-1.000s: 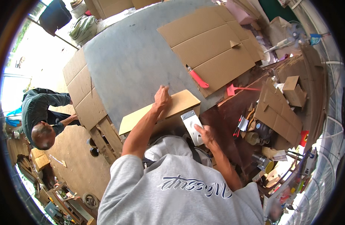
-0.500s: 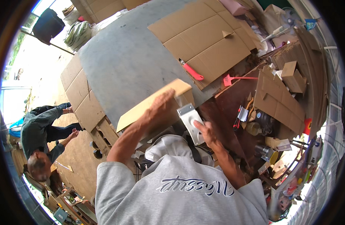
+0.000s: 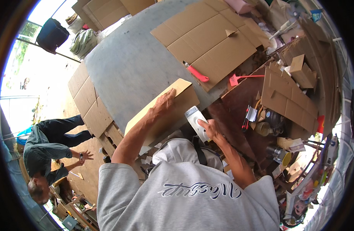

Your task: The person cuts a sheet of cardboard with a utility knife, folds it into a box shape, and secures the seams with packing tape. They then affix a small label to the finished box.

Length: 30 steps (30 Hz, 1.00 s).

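My left hand (image 3: 162,104) lies on the upper edge of a tan cardboard box (image 3: 175,109), its fingers stretched across the top. The long box rests at the near side of a large grey tabletop, close to my body. A white hand-held tool with a shiny metal end, perhaps a tape dispenser (image 3: 195,117), is gripped in my right hand (image 3: 211,130). Its metal end points away from me and stands just beside the box's right end. My thumb lies along the tool's upper face; the other fingers are mostly hidden beneath it.
Flattened cardboard (image 3: 208,42) covers the far right of the tabletop (image 3: 127,65). A red-handled cutter (image 3: 198,74) lies on it. A red flyswatter (image 3: 235,79) and a cardboard piece (image 3: 288,102) are to the right, among jars and tools. On the left, another person (image 3: 50,154) bends over.
My right hand has moved the white tool slightly away from the box. The left hand has shifted slightly along the box's edge. At left, the other person's hands have moved.
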Available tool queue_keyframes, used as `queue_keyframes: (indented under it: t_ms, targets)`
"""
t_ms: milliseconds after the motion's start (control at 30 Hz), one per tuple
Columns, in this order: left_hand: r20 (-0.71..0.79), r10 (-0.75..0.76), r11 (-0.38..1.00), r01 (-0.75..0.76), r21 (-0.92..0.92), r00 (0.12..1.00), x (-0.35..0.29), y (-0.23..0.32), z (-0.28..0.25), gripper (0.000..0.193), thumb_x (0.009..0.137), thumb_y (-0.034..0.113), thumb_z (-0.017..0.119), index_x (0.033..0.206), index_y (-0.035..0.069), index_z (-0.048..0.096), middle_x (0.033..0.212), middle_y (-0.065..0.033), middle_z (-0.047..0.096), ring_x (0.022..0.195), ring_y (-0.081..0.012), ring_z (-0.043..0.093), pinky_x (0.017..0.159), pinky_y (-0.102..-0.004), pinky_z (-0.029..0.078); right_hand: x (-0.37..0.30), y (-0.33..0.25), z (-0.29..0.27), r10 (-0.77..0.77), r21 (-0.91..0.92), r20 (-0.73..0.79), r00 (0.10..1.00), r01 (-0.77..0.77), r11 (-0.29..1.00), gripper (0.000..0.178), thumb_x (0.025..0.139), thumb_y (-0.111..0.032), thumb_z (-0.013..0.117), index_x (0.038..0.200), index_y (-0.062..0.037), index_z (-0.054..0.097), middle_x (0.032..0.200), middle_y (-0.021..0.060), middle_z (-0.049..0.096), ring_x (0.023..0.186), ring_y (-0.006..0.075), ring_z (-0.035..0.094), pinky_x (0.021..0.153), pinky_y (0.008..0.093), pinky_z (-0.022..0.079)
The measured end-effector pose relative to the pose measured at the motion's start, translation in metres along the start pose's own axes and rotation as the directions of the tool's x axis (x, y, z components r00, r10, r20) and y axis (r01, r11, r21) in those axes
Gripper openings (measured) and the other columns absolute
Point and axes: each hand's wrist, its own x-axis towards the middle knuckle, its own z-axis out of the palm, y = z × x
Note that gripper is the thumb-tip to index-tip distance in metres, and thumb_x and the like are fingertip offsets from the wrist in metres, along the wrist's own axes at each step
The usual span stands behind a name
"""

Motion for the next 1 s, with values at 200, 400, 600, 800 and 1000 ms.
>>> queue_keyframes:
  t_ms: [200,400,600,800,1000]
  targets:
    - [0.016,0.018,1.0,-0.019,0.019,1.0,0.006,-0.011,0.005,0.065,0.095,0.025,0.066,0.148,-0.006,0.045,0.143,-0.0318,0.058,0.135,-0.0463,0.055,0.114,-0.0487,0.045,0.048,0.001,0.009,-0.119,-0.008,0.044,0.992,0.119,0.993,0.082,0.091,-0.066,0.058,0.077,0.015,0.056,0.064,0.0312,0.045,0.068,0.0249,0.059,0.069,0.0495,0.046]
    - [-0.085,0.104,0.912,-0.061,0.407,0.991,-0.006,0.024,0.005,0.073,0.095,0.03,0.063,0.154,-0.006,0.042,0.165,-0.0252,0.038,0.155,-0.0349,0.035,0.128,-0.0471,0.029,0.074,-0.006,0.019,-0.131,0.067,-0.037,0.991,0.134,0.989,0.078,0.09,-0.063,0.061,0.073,0.0134,0.054,0.061,0.0234,0.043,0.068,0.0221,0.054,0.069,0.048,0.045]
    - [0.278,0.376,0.311,-0.403,0.861,0.884,-0.022,0.019,0.044,0.062,0.098,0.02,0.054,0.156,-0.001,0.043,0.171,-0.0167,0.033,0.161,-0.0268,0.025,0.132,-0.0452,0.02,0.052,-0.037,-0.007,-0.088,-0.174,0.072,0.994,0.099,0.98,0.071,0.089,-0.059,0.062,0.076,0.0104,0.064,0.073,0.0294,0.061,0.076,0.0292,0.065,0.075,0.0484,0.049]
    - [0.053,0.272,0.936,-0.277,0.218,0.961,-0.019,0.005,0.123,0.036,0.093,0.013,0.058,0.124,-0.001,0.07,0.128,-0.0201,0.069,0.126,-0.0386,0.061,0.115,-0.0469,0.042,0.071,-0.011,0.036,0.17,-0.492,0.159,0.973,-0.071,0.868,0.061,0.088,-0.047,0.058,0.121,0.0028,0.074,0.136,0.03,0.066,0.131,0.047,0.061,0.108,0.05,0.05]
    - [-0.112,0.227,0.963,-0.24,-0.12,0.967,-0.075,0.02,0.149,0.026,0.092,0.014,0.06,0.101,-0.004,0.077,0.101,-0.0242,0.071,0.09,-0.0448,0.067,0.096,-0.0493,0.054,-0.003,0.055,0.011,0.02,-0.141,0.037,0.999,-0.015,0.99,0.072,0.09,-0.059,0.066,0.102,0.0111,0.072,0.1,0.0347,0.073,0.097,0.0499,0.072,0.087,0.0524,0.055]
